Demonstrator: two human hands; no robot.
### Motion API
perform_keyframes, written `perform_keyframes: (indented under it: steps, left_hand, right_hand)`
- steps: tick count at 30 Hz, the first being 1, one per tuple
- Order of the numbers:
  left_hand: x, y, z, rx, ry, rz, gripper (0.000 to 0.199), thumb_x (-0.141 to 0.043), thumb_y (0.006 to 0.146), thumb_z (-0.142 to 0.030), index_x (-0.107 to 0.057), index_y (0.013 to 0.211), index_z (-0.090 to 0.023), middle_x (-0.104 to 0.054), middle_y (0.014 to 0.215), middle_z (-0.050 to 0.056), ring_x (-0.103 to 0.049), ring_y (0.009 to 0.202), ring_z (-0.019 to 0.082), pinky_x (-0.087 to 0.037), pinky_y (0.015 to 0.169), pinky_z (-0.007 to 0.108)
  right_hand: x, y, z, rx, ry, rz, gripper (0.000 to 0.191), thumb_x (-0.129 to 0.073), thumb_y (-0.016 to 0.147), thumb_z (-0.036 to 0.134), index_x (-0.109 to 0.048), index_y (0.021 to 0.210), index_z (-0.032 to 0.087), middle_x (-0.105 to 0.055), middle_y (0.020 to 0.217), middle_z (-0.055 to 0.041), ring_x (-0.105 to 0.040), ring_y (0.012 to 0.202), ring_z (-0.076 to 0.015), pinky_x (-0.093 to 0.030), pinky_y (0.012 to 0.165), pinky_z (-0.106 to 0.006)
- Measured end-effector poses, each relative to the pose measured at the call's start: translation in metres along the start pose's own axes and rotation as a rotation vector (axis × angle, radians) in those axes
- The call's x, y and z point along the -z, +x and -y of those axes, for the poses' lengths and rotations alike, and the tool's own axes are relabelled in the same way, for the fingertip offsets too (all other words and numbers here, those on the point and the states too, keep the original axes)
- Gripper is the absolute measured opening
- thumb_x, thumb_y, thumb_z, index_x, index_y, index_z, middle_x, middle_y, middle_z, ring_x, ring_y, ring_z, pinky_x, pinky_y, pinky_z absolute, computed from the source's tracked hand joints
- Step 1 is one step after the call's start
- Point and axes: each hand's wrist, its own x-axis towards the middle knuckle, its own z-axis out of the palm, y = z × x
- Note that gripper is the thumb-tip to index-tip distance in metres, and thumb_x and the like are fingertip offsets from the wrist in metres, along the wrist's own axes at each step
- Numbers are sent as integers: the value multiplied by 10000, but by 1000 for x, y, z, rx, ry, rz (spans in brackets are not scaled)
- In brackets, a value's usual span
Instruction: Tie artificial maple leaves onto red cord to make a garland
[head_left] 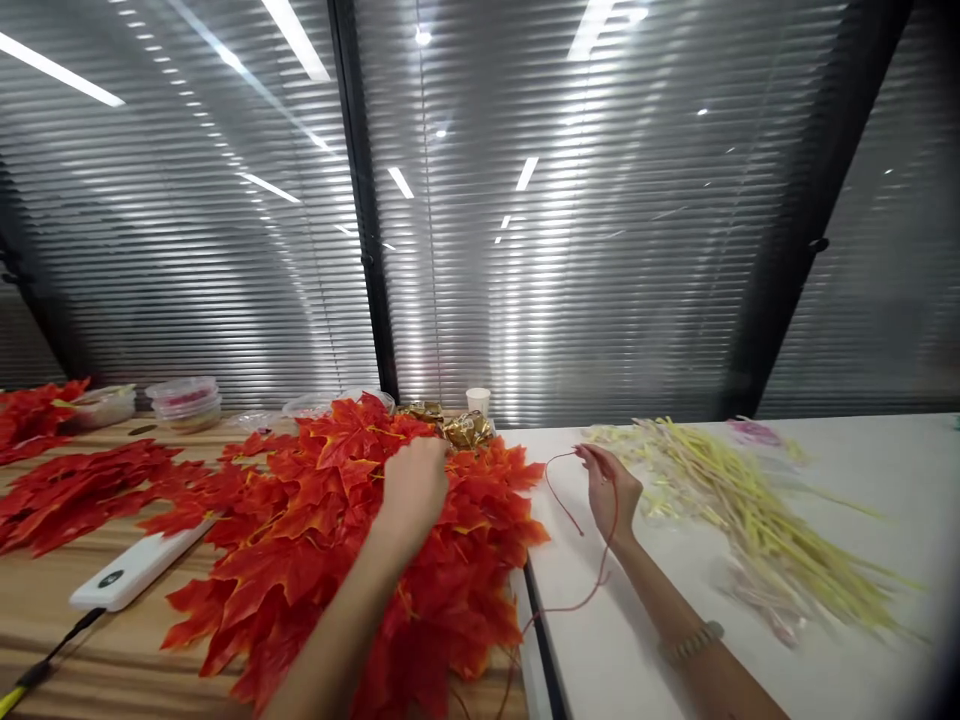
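Observation:
A large heap of red-orange artificial maple leaves (300,540) covers the middle of the wooden table. Over its upper part is my left hand (415,488), seen from the back with the fingers curled down and hidden, so what they grip does not show. To the right, above the white table, my right hand (609,492) pinches a thin red cord (559,608) between thumb and fingertips. One short end of the cord dangles beside the hand. The longer part loops down past the wrist and runs left across the gap to the leaves.
A white power bank (142,568) with a black cable lies left of the heap. Behind stand clear plastic tubs (185,405), gold wrappers (469,430) and a paper cup (478,401). Yellow strips (750,510) spread over the white table (892,470). Window blinds (562,250) rise behind.

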Motion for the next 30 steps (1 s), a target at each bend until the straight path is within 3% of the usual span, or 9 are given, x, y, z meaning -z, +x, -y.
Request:
perform_keyframes:
  steps: [3, 7, 9, 13, 17, 20, 23, 26, 30]
  left_hand:
    - [13, 12, 30, 21, 136, 102, 315, -405, 739, -34, -666, 876, -147, -647, 908, 166, -607, 846, 318, -419, 652, 349]
    - [7, 26, 69, -27, 84, 248, 220, -572, 640, -59, -691, 807, -137, -648, 933, 180, -606, 852, 331, -429, 687, 355]
    - [2, 30, 82, -57, 39, 310, 154, -620, 617, -87, -704, 728, -154, -674, 847, 141, -623, 778, 288, -436, 675, 321]
    - [3, 37, 91, -179, -86, 430, 109, -618, 656, -149, -714, 673, -198, -694, 716, 48, -619, 692, 190, -432, 657, 234]
    - [5, 42, 91, -246, -12, 519, 119, -715, 503, -138, -701, 615, -175, -685, 656, 44, -590, 607, 188, -398, 540, 223]
    - [9, 50, 93, -226, 47, 448, 35, -686, 538, -157, -687, 570, -169, -674, 629, 56, -580, 589, 188, -383, 538, 233]
    - [21, 62, 95, -223, 27, 312, 116, -615, 657, -248, -708, 661, -180, -688, 705, 60, -592, 672, 195, -392, 611, 246]
    - [38, 75, 96, -173, -145, 108, 197, -610, 680, -341, -715, 689, -176, -681, 664, 46, -582, 625, 179, -391, 605, 245]
    - [53, 88, 93, 18, -519, -265, 280, -615, 678, -405, -698, 704, -139, -657, 618, 46, -566, 569, 157, -395, 559, 240]
  right_hand:
    - [1, 1, -1, -29, 11, 20, 308, -512, 808, 402, -647, 894, 139, -672, 857, -86, -640, 761, -194, -506, 720, -309]
    - [-1, 1, -7, -38, 31, 19, 349, -494, 806, 428, -645, 902, 129, -672, 856, -96, -641, 784, -201, -502, 740, -317]
    - [-2, 1, -10, -39, 42, 17, 367, -487, 804, 445, -645, 904, 129, -674, 851, -97, -641, 784, -202, -501, 741, -319]
    - [-3, 0, -12, -24, 39, 21, 388, -480, 797, 473, -649, 898, 138, -677, 843, -92, -644, 765, -200, -504, 728, -316]
    - [-2, 0, -13, -18, 20, 32, 405, -472, 792, 494, -653, 887, 144, -681, 826, -88, -646, 747, -203, -507, 720, -321]
    - [-2, 0, -14, -34, 16, 44, 387, -487, 790, 481, -651, 886, 145, -681, 816, -87, -646, 746, -206, -507, 725, -325]
    - [-3, 0, -14, -53, 30, 58, 347, -502, 793, 455, -648, 880, 152, -679, 817, -77, -645, 752, -200, -505, 739, -324]
    - [-2, -1, -12, -54, 39, 77, 325, -504, 799, 437, -649, 871, 155, -677, 827, -71, -644, 759, -196, -505, 749, -323]
    - [-2, -1, -10, -42, 36, 82, 350, -502, 796, 445, -652, 873, 138, -677, 811, -86, -647, 750, -203, -511, 738, -328]
